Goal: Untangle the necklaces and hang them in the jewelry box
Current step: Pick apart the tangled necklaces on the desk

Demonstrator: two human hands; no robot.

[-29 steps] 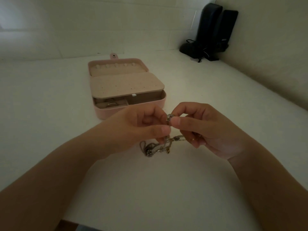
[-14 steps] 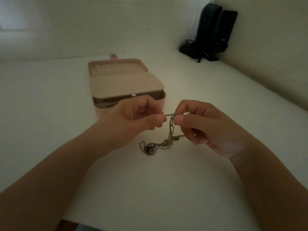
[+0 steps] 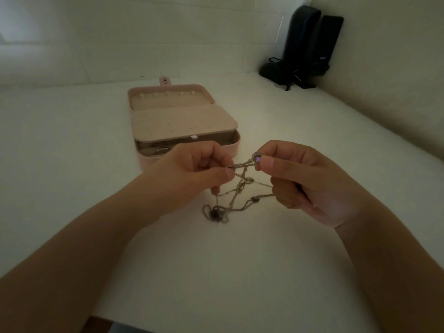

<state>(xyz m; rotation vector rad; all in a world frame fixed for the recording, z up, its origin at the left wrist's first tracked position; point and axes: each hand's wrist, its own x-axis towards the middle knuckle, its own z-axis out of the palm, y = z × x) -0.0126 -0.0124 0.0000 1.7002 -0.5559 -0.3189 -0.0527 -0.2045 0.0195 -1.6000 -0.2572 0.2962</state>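
At the middle of the frame the left hand (image 3: 199, 171) pinches a strand of the necklaces (image 3: 240, 186) between thumb and forefinger; the right hand (image 3: 295, 179) pinches a small round pendant (image 3: 257, 156) at its fingertips, with its lower fingers curled round another strand; a short stretch of chain runs taut between the two pinches, and below it several strands cross and drop to a knot (image 3: 216, 213) lying on the white table (image 3: 240, 272).

The jewelry box (image 3: 230, 150) sits open just above the hands, left of centre; a row of small hooks (image 3: 168, 94) in its lid is bare, so nothing hangs there yet; a ring (image 3: 163, 150) lies in the lower tray.

The main risk, as I judge it, is pulling the hands further apart while the crossings below are unsorted; that would likely draw the knot tighter rather than loosen it; the chains look thin, so a hard tug might also kink or snap a link. A slipping pinch on the pendant could let the strands fall back into the heap; the dim light makes it hard to tell which strand belongs to which necklace, so the wrong loop may get pulled. In the upper right corner dark speakers (image 3: 310, 42) stand well apart from the work.
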